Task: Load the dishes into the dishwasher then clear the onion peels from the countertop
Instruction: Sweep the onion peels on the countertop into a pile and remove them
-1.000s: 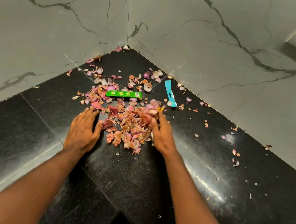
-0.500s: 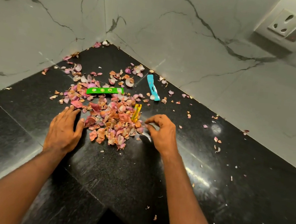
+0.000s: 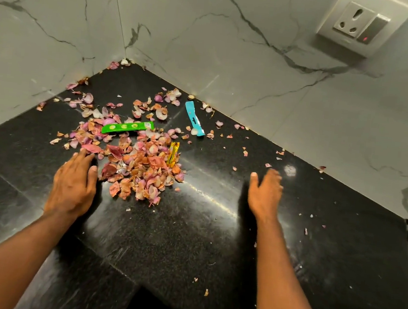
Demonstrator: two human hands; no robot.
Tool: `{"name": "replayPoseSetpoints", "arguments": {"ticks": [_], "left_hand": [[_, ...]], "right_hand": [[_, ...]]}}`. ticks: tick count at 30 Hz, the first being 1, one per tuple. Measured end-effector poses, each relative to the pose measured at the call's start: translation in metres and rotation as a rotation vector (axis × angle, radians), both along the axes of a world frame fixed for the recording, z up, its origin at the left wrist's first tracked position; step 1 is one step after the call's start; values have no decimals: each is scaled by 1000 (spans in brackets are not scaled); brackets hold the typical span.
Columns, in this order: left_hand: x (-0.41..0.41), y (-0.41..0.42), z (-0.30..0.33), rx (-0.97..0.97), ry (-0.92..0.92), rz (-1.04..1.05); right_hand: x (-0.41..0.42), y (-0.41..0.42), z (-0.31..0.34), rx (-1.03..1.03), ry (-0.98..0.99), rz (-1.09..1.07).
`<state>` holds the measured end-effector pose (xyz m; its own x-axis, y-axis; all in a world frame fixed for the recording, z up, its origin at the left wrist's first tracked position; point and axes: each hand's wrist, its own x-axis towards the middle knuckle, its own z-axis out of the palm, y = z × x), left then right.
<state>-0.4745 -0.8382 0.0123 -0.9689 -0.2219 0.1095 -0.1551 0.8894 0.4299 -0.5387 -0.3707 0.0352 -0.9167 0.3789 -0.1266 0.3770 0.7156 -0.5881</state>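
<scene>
- The left hand point(image 3: 73, 186) lies flat on the black bench point(image 3: 188, 241), fingers straight, touching the left edge of the onion peels point(image 3: 141, 170) – same spot as before.
- The right hand point(image 3: 264, 193) has slid away to the right since half a second ago. It is now well apart from the pile, fingers spread and holding nothing.
- A yellow wrapper point(image 3: 173, 153) sits at the pile's right edge – a green wrapper point(image 3: 127, 127) and a blue wrapper point(image 3: 194, 122) lie behind.

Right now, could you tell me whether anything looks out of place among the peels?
Yes: three wrappers lie among the peels, green, blue and yellow. They are litter, not onion skin.
</scene>
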Motion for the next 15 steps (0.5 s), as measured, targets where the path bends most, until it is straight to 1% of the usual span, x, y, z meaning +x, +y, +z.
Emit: {"name": "replayPoseSetpoints", "arguments": {"ticks": [2, 3, 5, 7, 8, 9, 11, 13, 15], "left_hand": [[1, 0, 4, 11, 43, -26], [5, 2, 6, 9, 75, -21], [12, 8, 10, -4, 159, -3], [16, 15, 14, 35, 237, 51], [15, 18, 14, 58, 276, 72], [12, 21, 12, 98, 300, 83], [3, 29, 11, 211, 380, 19], [-5, 50, 15, 264, 451, -31], [-3, 73, 18, 251, 483, 5]], "right_hand": [[11, -28, 3, -297, 127, 198], [18, -39, 6, -392, 206, 250], [28, -48, 9, -461, 361, 210], [34, -45, 15, -533, 456, 117], [35, -38, 19, -532, 497, 87], [36, -26, 21, -483, 539, 55], [40, -2, 23, -275, 570, -8], [49, 28, 20, -119, 534, -71], [60, 61, 15, -40, 465, -178]]}}
